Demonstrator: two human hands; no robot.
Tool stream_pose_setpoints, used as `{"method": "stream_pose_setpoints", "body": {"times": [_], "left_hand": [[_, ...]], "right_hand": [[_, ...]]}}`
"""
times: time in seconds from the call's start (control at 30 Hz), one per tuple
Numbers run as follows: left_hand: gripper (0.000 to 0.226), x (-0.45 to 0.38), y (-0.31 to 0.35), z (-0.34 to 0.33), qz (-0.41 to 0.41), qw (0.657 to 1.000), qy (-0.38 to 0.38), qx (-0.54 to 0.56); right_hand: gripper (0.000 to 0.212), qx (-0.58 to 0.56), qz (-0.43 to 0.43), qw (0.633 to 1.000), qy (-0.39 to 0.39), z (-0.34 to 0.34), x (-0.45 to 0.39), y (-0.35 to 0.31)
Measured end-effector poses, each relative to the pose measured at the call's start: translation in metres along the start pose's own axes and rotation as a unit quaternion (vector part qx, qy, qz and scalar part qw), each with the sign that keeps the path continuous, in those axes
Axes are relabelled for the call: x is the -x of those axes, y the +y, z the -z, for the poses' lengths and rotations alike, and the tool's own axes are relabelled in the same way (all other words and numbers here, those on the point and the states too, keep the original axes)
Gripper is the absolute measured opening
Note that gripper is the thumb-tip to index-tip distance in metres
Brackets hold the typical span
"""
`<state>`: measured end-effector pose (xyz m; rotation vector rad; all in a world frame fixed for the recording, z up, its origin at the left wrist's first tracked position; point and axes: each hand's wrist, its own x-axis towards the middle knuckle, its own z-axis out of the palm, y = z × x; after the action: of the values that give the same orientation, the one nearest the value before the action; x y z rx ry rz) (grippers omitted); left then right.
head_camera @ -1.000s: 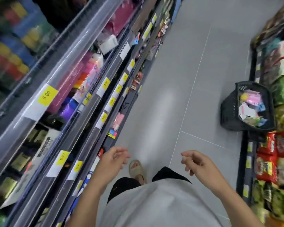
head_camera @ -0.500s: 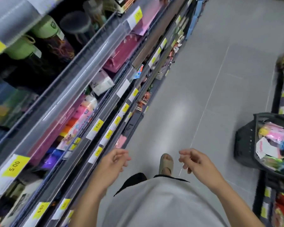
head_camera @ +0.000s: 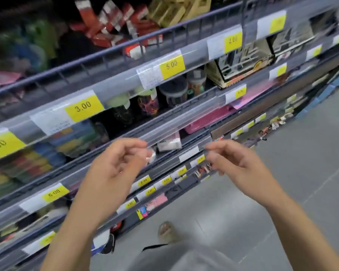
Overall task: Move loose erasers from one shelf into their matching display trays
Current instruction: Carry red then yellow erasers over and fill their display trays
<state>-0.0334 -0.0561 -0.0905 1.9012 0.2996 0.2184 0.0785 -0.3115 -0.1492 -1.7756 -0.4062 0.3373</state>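
Observation:
My left hand (head_camera: 114, 171) and my right hand (head_camera: 239, 165) are raised side by side in front of a stationery shelf, fingers loosely curled and apart, nothing in either. Just past my left fingertips, behind the clear shelf rail, lie a small white item (head_camera: 151, 155) and a white pack (head_camera: 168, 143); motion blur hides whether they are erasers. No display tray can be made out.
Tiered shelves with yellow price labels (head_camera: 172, 64) fill the left and top. They hold coloured stacks (head_camera: 27, 163), lidded cups (head_camera: 172, 92) and pink cases (head_camera: 209, 118). Grey aisle floor (head_camera: 292, 192) lies to the right, my sandalled foot (head_camera: 166, 231) below.
My view has swung up from the aisle floor to the shelves. Both hands have risen to shelf height. The black basket has left the view.

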Motion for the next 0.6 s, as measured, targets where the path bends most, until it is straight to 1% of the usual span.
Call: {"method": "stream_pose_setpoints", "body": {"times": [0.07,0.17,0.23,0.3,0.37,0.47,0.53,0.6], "left_hand": [[0.023,-0.012,0.033,0.014,-0.072,0.997,0.034,-0.011],[0.017,-0.029,0.067,0.031,-0.173,0.980,0.091,-0.036],[0.015,-0.042,0.081,0.041,-0.231,0.960,0.131,-0.092],[0.018,-0.056,0.089,0.049,-0.271,0.930,0.167,-0.185],[0.025,-0.069,0.093,0.055,-0.278,0.900,0.194,-0.275],[0.037,-0.083,0.096,0.056,-0.222,0.879,0.187,-0.377],[0.037,-0.085,0.098,0.053,-0.202,0.863,0.186,-0.424],[0.032,-0.086,0.098,0.050,-0.197,0.854,0.188,-0.443]], "right_hand": [[0.015,0.018,0.049,0.999,-0.006,0.003,-0.024,-0.030],[0.017,0.037,0.134,0.990,-0.014,0.004,-0.057,-0.077],[0.017,0.047,0.185,0.982,-0.013,0.001,-0.077,-0.108],[0.016,0.070,0.231,0.971,-0.004,0.000,-0.095,-0.137],[0.015,0.116,0.274,0.955,0.003,-0.001,-0.115,-0.164],[0.013,0.216,0.314,0.925,0.006,-0.003,-0.150,-0.198],[0.015,0.318,0.302,0.898,-0.017,-0.003,-0.177,-0.214],[0.019,0.413,0.257,0.870,-0.081,-0.007,-0.201,-0.226]]}}
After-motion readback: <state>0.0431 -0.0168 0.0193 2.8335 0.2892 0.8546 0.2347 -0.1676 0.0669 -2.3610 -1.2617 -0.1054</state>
